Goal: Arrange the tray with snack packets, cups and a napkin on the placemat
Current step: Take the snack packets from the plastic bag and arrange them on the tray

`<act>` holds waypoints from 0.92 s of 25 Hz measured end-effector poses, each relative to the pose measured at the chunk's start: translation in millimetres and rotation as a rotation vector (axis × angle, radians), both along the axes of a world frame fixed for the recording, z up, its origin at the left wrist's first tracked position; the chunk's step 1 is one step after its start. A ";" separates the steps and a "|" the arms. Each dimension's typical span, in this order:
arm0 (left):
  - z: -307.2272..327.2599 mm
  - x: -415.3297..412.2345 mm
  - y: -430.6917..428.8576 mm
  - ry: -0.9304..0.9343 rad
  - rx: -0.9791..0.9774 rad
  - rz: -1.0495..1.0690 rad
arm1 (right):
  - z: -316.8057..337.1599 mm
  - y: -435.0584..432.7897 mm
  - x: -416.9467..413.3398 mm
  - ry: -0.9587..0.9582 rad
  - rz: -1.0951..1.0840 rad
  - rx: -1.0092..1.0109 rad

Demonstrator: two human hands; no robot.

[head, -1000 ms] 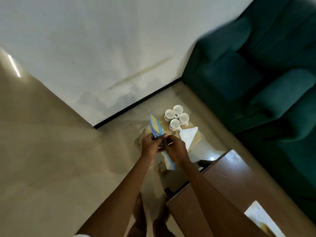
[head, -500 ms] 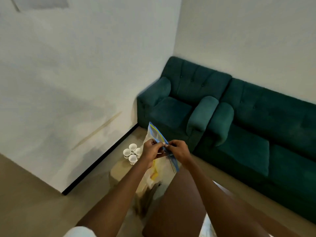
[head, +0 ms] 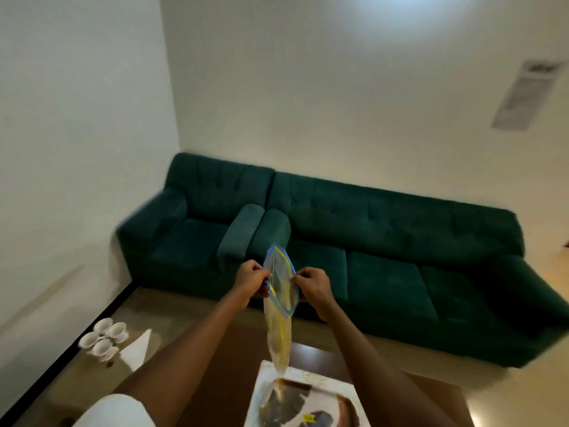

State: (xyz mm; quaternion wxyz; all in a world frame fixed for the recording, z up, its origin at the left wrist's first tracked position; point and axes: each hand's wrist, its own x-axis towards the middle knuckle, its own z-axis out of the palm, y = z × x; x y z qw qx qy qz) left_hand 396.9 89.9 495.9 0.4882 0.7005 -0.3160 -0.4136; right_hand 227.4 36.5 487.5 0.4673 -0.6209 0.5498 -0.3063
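Both hands, left point(head: 251, 280) & right point(head: 312, 288), pinch zip bag point(head: 280, 300) mouth mid-frame; spread lips evenly, keep it over placemat point(head: 308, 392) at bottom.

Pretty clearly a home living room. A long dark green tufted sofa point(head: 354, 241) sits along plain white walls point(head: 338, 103). Right in front of it there's a brown wooden coffee table point(head: 228, 374) on a shiny beige floor point(head: 508, 396).
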 end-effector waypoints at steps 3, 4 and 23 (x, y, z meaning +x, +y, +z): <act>11.0 -68.3 -27.2 -0.081 -0.003 -0.169 | 8.9 -5.8 -65.8 0.011 -0.078 -0.021; 13.3 -89.4 -34.9 -0.102 -0.007 -0.216 | 11.7 -5.6 -84.7 0.014 -0.096 -0.035; 56.3 -218.1 -105.7 -0.196 -0.070 -0.327 | 35.6 -13.8 -305.4 0.166 -0.606 -0.128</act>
